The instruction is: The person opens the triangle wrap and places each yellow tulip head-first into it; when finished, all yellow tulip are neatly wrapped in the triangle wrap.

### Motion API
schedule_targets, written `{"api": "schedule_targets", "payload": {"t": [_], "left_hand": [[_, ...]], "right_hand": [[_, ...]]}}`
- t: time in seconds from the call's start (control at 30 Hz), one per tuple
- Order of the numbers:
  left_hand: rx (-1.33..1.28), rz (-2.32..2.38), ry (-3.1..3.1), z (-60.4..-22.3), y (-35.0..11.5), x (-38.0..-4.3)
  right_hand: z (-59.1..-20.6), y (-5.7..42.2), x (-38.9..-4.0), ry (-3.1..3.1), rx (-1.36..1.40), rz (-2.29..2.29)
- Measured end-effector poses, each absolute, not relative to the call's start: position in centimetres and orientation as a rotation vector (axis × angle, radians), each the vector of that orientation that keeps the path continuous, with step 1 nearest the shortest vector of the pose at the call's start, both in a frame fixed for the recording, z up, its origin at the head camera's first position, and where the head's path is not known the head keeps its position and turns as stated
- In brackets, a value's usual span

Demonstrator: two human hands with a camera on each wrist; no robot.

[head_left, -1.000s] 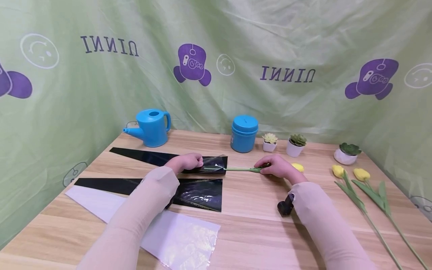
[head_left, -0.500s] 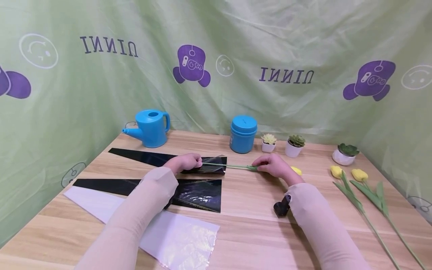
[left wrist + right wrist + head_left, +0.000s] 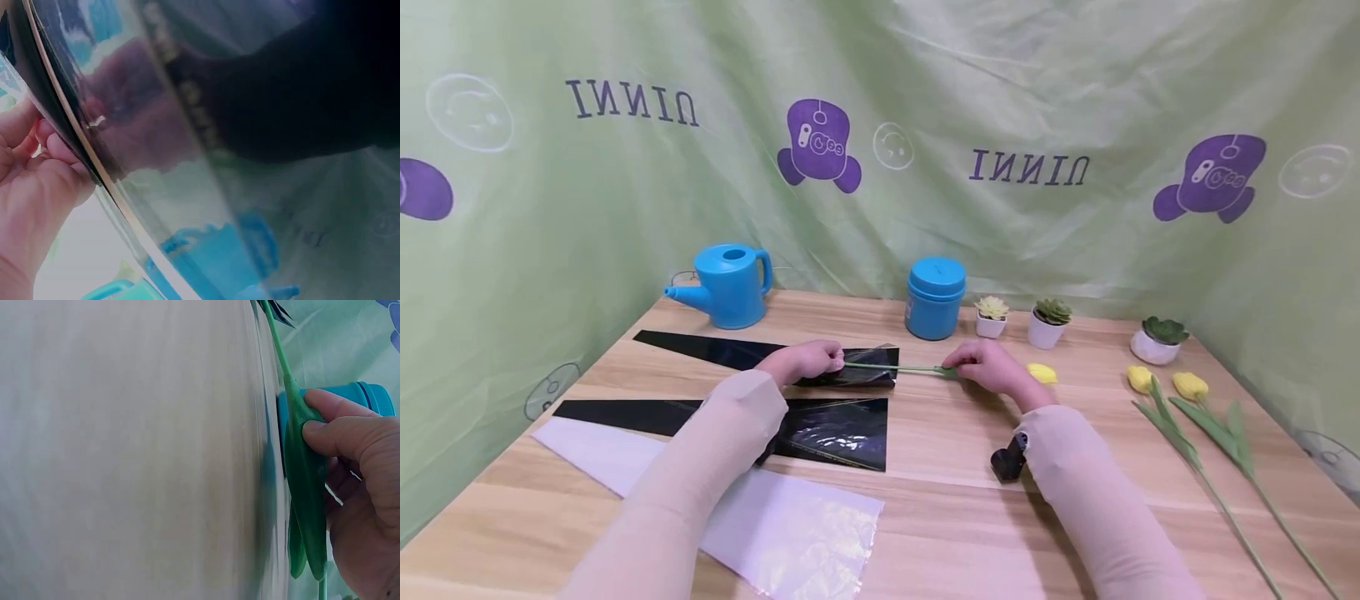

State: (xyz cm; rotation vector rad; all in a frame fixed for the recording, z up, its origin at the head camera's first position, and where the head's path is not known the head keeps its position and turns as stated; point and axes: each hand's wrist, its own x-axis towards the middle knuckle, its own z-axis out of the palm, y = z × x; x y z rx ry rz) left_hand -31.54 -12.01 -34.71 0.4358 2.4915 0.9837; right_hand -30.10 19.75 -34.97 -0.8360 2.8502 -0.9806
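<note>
My right hand (image 3: 988,367) pinches a yellow tulip at its green leaves; in the right wrist view, thumb and fingers press on the leaf (image 3: 306,469). Its yellow bloom (image 3: 1042,372) shows to the right of that hand. The green stem (image 3: 913,368) runs left across the open end of a black flower sleeve (image 3: 880,377) and reaches my left hand's fingers. My left hand (image 3: 814,360) grips the sleeve's edge; in the left wrist view, the fingers (image 3: 59,150) are curled at the shiny dark film. The stem's tip is hidden at the left hand.
Nearer lie another black sleeve (image 3: 842,433) and a white one (image 3: 805,525). Two yellow tulips (image 3: 1190,385) lie on the right. Along the back stand a blue watering can (image 3: 730,287), a blue lidded canister (image 3: 935,300) and several potted succulents (image 3: 1047,323).
My right hand has moved a little left with the tulip, and the stem has slid further along the sleeve. The left hand has stayed nearly in place, while the head view has shifted slightly.
</note>
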Motion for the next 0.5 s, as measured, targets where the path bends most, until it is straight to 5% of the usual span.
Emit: {"api": "schedule_targets", "payload": {"t": [0.5], "left_hand": [[0.621, 0.733, 2.671, -33.8, -11.3, -31.5]], "right_hand": [[-34.7, 18.2, -30.4, 2.808, -0.824, -0.980]]}}
